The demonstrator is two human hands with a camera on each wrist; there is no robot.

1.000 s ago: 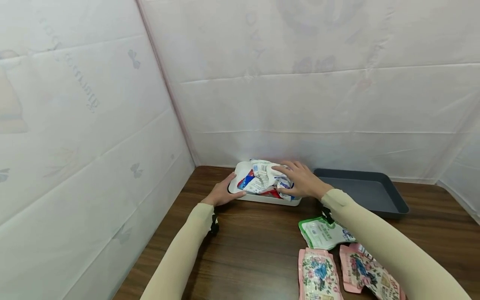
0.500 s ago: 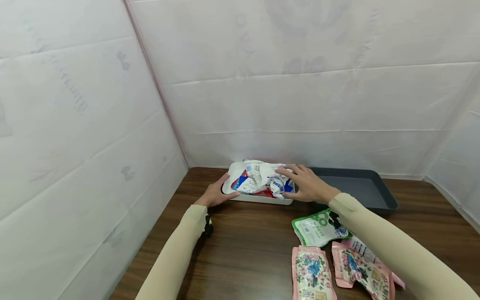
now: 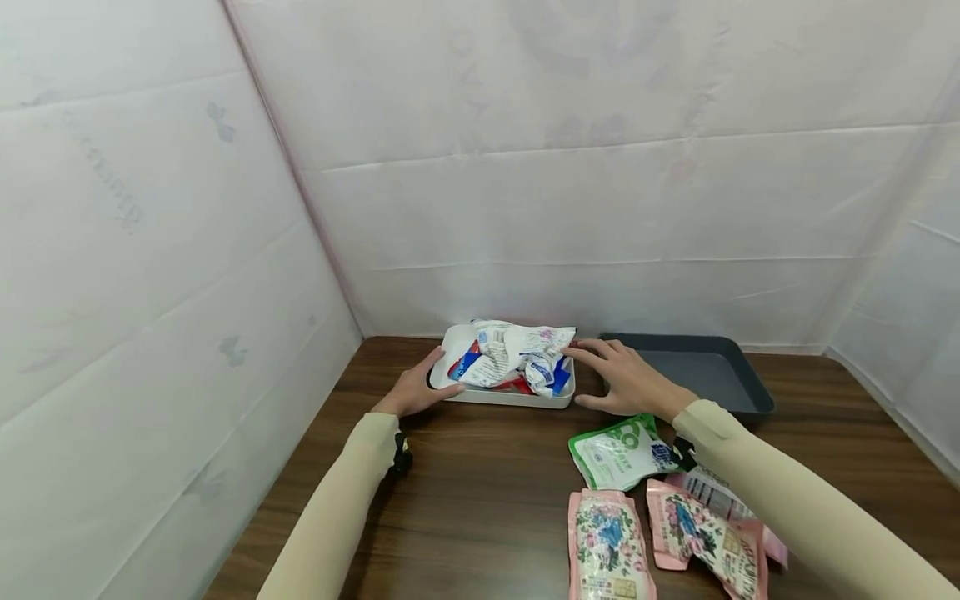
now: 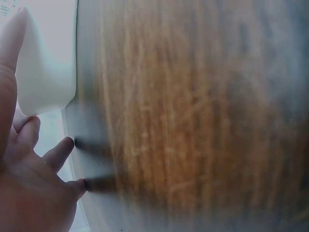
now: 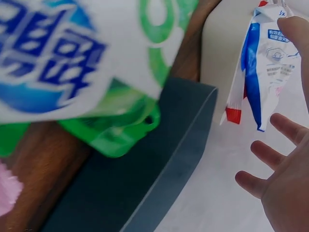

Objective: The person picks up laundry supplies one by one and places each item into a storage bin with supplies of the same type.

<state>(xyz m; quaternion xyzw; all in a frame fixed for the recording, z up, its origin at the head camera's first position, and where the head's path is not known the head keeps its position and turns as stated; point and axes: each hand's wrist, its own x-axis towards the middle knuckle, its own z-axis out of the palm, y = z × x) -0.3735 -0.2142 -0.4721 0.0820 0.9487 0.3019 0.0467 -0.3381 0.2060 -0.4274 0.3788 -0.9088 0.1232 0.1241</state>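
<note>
A white tray (image 3: pixel 517 399) at the back of the table holds crumpled white, blue and red packets (image 3: pixel 517 354). My left hand (image 3: pixel 414 390) is at the tray's left end, its thumb at the front corner and its fingers along the side. In the left wrist view, its fingers are spread, some with tips down near the tabletop. Beyond the tray's right end, my right hand (image 3: pixel 630 379) has its fingers spread, with the index fingertip by the packets' edge. The right wrist view shows a blue-edged white packet (image 5: pixel 270 63) close to those fingers.
A dark grey tray (image 3: pixel 705 367) stands right of the white one. Nearer on the wooden table lie a green-and-white pouch (image 3: pixel 618 454) and pink floral pouches (image 3: pixel 609 542), partly under the right arm. White sheeting (image 3: pixel 525 208) rises behind and at the left.
My right hand has drawn back from the top of the packets to the right of the tray. The left hand stays at the tray's left end. The head view has swung slightly right.
</note>
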